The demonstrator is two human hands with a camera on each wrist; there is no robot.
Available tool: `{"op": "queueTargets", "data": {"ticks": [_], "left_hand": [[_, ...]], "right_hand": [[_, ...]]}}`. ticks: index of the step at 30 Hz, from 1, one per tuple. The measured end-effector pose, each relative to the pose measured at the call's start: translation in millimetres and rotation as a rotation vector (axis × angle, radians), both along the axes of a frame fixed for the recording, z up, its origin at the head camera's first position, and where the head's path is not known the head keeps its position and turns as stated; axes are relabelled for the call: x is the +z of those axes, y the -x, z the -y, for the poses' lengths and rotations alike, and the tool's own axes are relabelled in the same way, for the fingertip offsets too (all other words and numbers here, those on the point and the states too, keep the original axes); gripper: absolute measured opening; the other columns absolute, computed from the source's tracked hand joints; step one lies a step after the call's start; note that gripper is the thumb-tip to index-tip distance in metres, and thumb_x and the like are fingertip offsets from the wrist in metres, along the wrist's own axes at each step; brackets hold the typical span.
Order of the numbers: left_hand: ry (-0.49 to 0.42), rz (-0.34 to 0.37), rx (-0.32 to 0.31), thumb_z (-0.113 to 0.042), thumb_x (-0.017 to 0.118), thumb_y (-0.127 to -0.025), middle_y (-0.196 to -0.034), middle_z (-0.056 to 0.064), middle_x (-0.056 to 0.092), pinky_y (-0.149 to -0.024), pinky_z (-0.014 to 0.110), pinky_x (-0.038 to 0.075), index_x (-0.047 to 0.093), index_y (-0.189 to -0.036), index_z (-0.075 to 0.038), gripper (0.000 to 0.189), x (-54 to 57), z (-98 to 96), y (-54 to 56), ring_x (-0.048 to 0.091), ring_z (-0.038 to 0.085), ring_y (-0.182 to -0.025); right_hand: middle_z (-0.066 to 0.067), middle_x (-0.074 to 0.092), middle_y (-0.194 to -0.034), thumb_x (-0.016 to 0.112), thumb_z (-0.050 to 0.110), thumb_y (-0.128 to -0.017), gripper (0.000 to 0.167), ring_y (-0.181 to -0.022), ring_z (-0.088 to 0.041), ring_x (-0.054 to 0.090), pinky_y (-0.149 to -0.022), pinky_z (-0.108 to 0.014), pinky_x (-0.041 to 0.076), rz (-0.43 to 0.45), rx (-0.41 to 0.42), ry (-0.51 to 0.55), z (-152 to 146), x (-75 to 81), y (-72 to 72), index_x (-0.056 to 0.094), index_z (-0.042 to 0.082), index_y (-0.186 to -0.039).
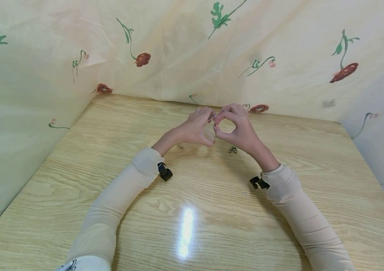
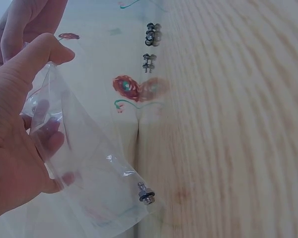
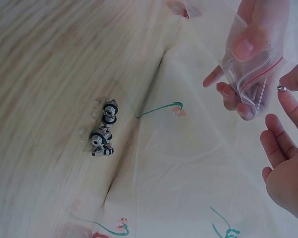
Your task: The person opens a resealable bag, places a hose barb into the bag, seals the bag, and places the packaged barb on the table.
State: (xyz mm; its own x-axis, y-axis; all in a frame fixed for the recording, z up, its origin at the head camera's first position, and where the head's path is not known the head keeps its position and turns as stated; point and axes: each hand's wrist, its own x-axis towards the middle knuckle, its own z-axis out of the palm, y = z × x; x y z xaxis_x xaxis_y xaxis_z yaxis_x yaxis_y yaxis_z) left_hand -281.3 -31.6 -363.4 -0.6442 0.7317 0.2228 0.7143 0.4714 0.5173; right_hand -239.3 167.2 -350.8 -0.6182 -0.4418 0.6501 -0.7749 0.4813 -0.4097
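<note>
My left hand point(image 1: 194, 128) holds a clear zip bag point(image 2: 97, 168) near its mouth, with the thumb and fingers spread around the opening. A red line point(image 3: 264, 74) runs along the zip edge in the right wrist view. Down in the bag's lower corner lies a small metal fitting with a dark ring point(image 2: 146, 194). My right hand point(image 1: 238, 126) pinches a tiny metal piece point(image 3: 281, 89) between thumb and forefinger, right beside the bag's mouth. Its other fingers are loosely bent.
Several small metal fittings with dark rings point(image 3: 104, 131) lie in a cluster on the wooden table point(image 1: 212, 188), below my right hand. A flowered cloth point(image 1: 185, 67) hangs behind the table and along both sides.
</note>
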Motion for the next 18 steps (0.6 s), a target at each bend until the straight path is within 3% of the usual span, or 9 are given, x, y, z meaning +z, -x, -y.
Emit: {"op": "queueTargets", "data": {"ticks": [8, 18], "left_hand": [[0.039, -0.012, 0.038, -0.032, 0.078, -0.077, -0.117, 0.006, 0.040, -0.088, 0.037, 0.028, 0.046, -0.125, -0.014, 0.061, 0.8, 0.1, -1.8, 0.034, 0.022, -0.107], [0.042, -0.005, 0.053, -0.033, 0.079, -0.077, -0.120, 0.006, 0.040, -0.092, 0.041, 0.029, 0.046, -0.127, -0.015, 0.062, 1.5, 0.6, -3.7, 0.034, 0.023, -0.111]], "right_hand": [[-0.016, 0.062, -0.104, 0.078, 0.003, -0.079, 0.012, -0.104, -0.036, 0.049, -0.095, -0.049, 0.030, -0.001, -0.015, -0.005, 0.8, 0.0, -0.9, 0.073, 0.006, -0.090], [-0.016, 0.063, -0.105, 0.080, 0.004, -0.080, 0.012, -0.105, -0.036, 0.050, -0.096, -0.050, 0.030, 0.006, -0.020, -0.008, 0.8, 1.4, -1.8, 0.074, 0.005, -0.090]]}}
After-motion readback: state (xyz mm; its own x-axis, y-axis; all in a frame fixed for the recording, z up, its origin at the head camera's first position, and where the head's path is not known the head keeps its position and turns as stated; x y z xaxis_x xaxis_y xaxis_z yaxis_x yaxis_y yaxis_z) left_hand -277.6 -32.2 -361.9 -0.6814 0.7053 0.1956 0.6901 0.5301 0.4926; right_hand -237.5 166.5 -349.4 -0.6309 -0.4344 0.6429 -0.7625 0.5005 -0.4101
